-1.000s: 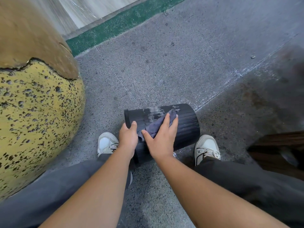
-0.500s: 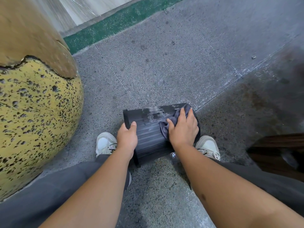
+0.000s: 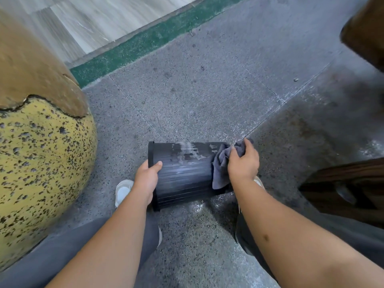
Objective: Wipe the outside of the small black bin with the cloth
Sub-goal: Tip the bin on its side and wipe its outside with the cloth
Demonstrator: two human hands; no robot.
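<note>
The small black bin [image 3: 185, 173], ribbed and cylindrical, lies on its side on the grey floor between my feet, its rim to the left. Whitish wet streaks mark its upper side. My left hand [image 3: 146, 178] grips the rim end, thumb on the ribbed wall. My right hand [image 3: 243, 161] presses a crumpled grey cloth [image 3: 220, 169] against the bin's right end, which it hides along with the base.
A large yellow speckled rounded object [image 3: 41, 163] with a brown top bulges at the left. Dark wooden furniture [image 3: 342, 190] stands at the right, another brown piece [image 3: 367, 32] at top right. A green strip [image 3: 145, 42] borders the floor. My white shoes [image 3: 122, 191] flank the bin.
My right hand has slid the cloth rightward along the bin, from its middle to its base end. The left hand has kept its hold on the rim.
</note>
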